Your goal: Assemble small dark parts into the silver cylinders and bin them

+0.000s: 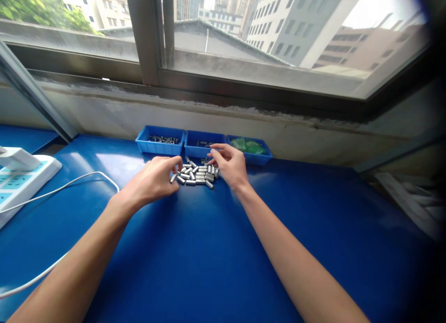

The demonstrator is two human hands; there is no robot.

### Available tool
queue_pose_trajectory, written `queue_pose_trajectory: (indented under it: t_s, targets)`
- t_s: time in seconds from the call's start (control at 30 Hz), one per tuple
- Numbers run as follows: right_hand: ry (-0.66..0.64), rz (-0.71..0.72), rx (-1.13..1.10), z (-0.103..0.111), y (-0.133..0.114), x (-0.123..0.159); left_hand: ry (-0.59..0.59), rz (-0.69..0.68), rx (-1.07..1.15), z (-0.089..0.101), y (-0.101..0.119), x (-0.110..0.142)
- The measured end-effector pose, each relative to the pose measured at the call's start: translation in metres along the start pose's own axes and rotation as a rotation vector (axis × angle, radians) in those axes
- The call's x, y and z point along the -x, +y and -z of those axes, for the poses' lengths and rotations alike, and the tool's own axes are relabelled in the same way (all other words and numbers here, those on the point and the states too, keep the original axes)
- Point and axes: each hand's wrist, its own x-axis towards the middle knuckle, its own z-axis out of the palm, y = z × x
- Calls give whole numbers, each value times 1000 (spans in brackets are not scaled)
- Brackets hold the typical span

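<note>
Short silvery metal pieces [200, 176], block-like or cylindrical, lie in a loose pile on the blue tabletop [209, 248]. At the pile's left edge is my left hand [155, 178], its fingers curved and the thumb apart from the index finger. One metal piece shows in that gap; a firm grip on it is not visible. My right hand [232, 167] hovers over the pile's right side, near the front of the middle blue bin [205, 151]. Its fingertips are drawn together, and what lies between them is too small to make out. A few similar pieces sit in that bin.
Left of the middle bin, a blue bin [160, 148] holds small metal parts. The right bin [259, 159] contains green packets [249, 145]. A white power strip [26, 179] and a white cable [87, 175] lie at left. Behind the bins runs a window frame [216, 86].
</note>
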Motion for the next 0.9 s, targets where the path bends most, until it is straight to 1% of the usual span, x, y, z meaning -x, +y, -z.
queue_pose_trajectory:
  t_s: [0.1, 0.2, 0.3, 0.4, 0.6, 0.73, 0.8, 0.9]
  targets:
    - [-127, -8, -54, 3, -3, 24, 129, -71, 97, -2, 8, -4]
    - [-212, -27, -95, 4, -8, 39, 212, -141, 202, -6, 16, -6]
    - [-257, -49, -144, 2, -11, 44, 270, -178, 247, -12, 22, -6]
    - [-298, -80, -186, 0, -10, 44, 299, -233, 249, -18, 22, -6]
    - [-308, -131, -252, -1, -6, 43, 304, -267, 229, -25, 19, -8]
    - [-275, -117, -286, 0, -3, 41, 281, -243, 180, -24, 16, -8]
    - [-237, -106, -282, 1, 0, 40, 247, -218, 125, -22, 14, -8]
    - [-188, -94, -249, 3, 2, 39, 149, -212, 52, -18, 9, -6]
